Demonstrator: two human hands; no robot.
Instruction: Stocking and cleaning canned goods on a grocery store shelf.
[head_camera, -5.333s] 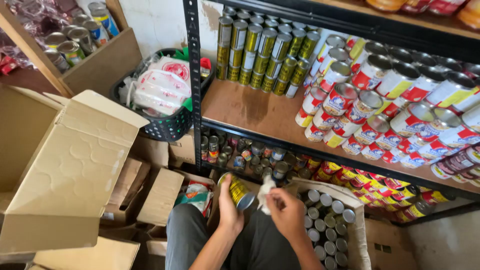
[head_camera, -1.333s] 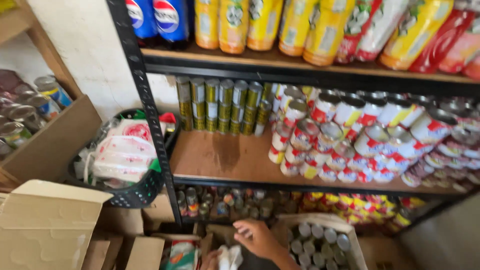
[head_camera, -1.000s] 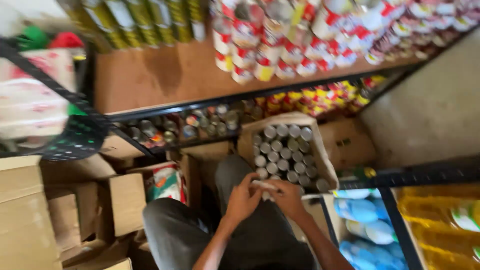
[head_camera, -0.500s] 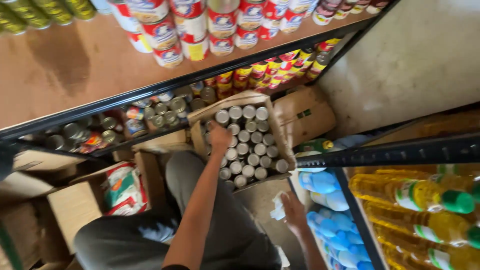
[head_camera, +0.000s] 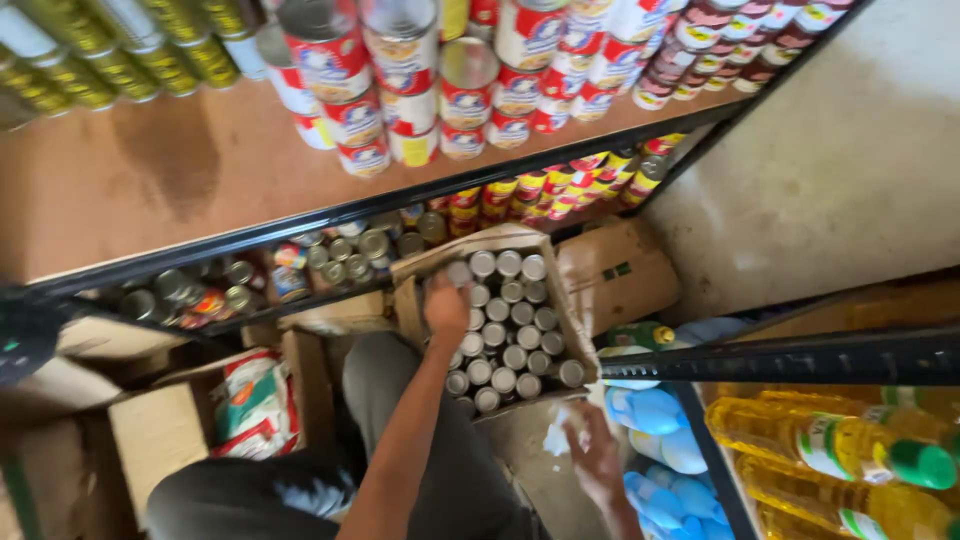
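Note:
My left hand (head_camera: 446, 310) reaches into an open cardboard box (head_camera: 575, 318) packed with several silver-topped cans (head_camera: 510, 325), its fingers down on a can at the box's left side. My right hand (head_camera: 596, 455) hangs lower right, blurred, with a crumpled white cloth or paper (head_camera: 557, 437) at its fingers; the grip is unclear. My grey trouser leg (head_camera: 395, 400) lies beside the box.
A wooden shelf (head_camera: 190, 180) in a black metal frame holds red-and-white cans (head_camera: 400, 100) and yellow-green cans (head_camera: 90, 60). More cans sit on the lower shelf (head_camera: 250, 275). Cardboard boxes (head_camera: 160, 430) lie left. A rack with yellow oil bottles (head_camera: 830, 440) and blue packs (head_camera: 650, 420) stands right.
The view has tilted down and right from the shelves. My hands parted: the left went into the can box, the right dropped toward the lower right with the white scrap.

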